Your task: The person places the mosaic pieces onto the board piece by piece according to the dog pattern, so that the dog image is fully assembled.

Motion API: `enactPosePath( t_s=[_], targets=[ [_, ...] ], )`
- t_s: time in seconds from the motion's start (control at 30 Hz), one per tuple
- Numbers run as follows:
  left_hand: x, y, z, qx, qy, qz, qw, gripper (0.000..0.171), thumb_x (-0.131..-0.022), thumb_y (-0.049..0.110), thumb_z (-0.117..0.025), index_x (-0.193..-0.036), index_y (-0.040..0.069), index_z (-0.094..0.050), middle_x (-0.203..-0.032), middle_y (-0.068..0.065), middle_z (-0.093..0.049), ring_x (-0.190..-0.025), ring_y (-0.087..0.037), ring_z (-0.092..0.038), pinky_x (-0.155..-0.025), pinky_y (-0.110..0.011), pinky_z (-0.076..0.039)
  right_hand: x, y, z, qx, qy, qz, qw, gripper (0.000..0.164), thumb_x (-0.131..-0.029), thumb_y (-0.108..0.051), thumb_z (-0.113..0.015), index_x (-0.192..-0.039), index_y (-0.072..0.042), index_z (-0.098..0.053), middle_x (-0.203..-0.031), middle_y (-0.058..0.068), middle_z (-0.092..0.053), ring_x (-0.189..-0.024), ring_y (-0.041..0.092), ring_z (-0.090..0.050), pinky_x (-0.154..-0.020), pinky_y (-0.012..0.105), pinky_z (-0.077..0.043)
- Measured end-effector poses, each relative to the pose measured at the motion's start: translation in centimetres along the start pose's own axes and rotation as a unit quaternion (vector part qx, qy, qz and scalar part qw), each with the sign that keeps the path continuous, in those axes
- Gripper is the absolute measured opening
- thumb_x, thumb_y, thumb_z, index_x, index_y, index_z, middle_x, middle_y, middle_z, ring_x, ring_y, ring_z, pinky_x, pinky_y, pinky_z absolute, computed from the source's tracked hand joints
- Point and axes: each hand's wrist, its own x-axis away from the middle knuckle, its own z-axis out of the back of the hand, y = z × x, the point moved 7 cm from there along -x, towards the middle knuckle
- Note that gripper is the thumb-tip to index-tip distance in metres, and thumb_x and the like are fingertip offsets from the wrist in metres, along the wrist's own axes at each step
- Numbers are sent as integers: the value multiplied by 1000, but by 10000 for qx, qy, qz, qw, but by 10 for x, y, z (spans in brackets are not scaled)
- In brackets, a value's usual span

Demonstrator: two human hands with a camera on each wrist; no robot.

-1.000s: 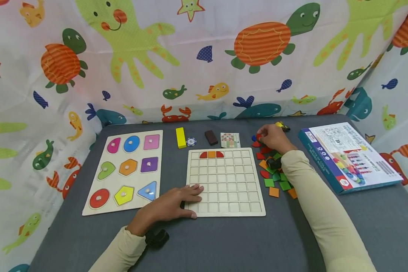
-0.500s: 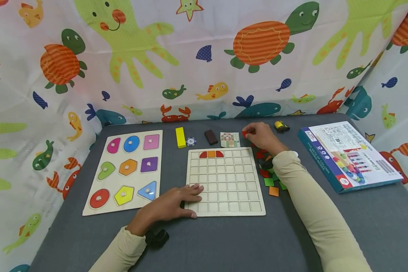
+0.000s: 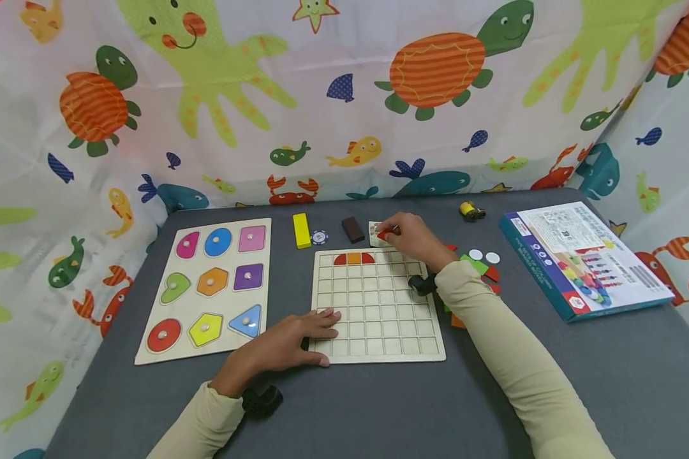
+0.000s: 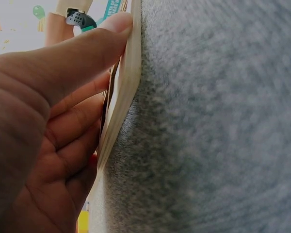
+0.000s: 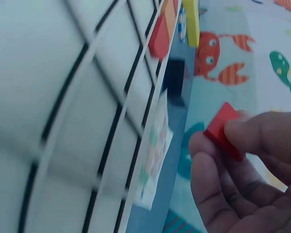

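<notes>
Behind the table (image 3: 344,414), the printed curtain (image 3: 316,121) spans my head view and is cut off at its edges. At the table's right side lies a flat box (image 3: 591,261); its small print is illegible to me. At the left lies the shape board (image 3: 186,306), one corner near the left wrist. The grid board (image 3: 373,306) occupies the centre.

Status of hands: the left hand (image 3: 301,341) rests on the grid board's near-left corner with fingers extended; the right hand (image 3: 413,241) pinches a red piece (image 5: 226,128) between thumb and fingers, beyond the board's far edge. The thumb covers part of that piece, so I cannot confirm its full outline.

The right forearm hides part of the loose pieces (image 3: 475,262); I cannot count them. The right hand also covers part of the patterned card (image 3: 374,234). Two red pieces flank an orange piece (image 3: 353,258) in the far row.
</notes>
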Motion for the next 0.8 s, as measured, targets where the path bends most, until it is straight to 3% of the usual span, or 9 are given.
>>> enactPosePath(
  t_s=[0.3, 0.8],
  targets=[
    [-1, -2, -3, -21, -35, 3, 10000, 57, -86, 31, -76, -136, 11, -58, -151, 1, -39, -143, -15, -24, -111, -43, -29, -5, -22, -31, -145, -365, 341, 9986, 21, -96, -5, -61, -113, -2, -72, -105, 9, -68, -86, 21, -61, -75, 35, -51],
    [-1, -1, -2, -31, 8, -93, 10000, 57, -86, 33, -75, -136, 10, -59, -151, -1, -39, -143, -19, -25, -110, -46, -30, -13, -56, -70, -108, -700, 851, 9939, 23, -95, 0, -57, -112, -2, -72, -112, 9, -67, -101, 24, -61, -84, 34, -50]
  ],
)
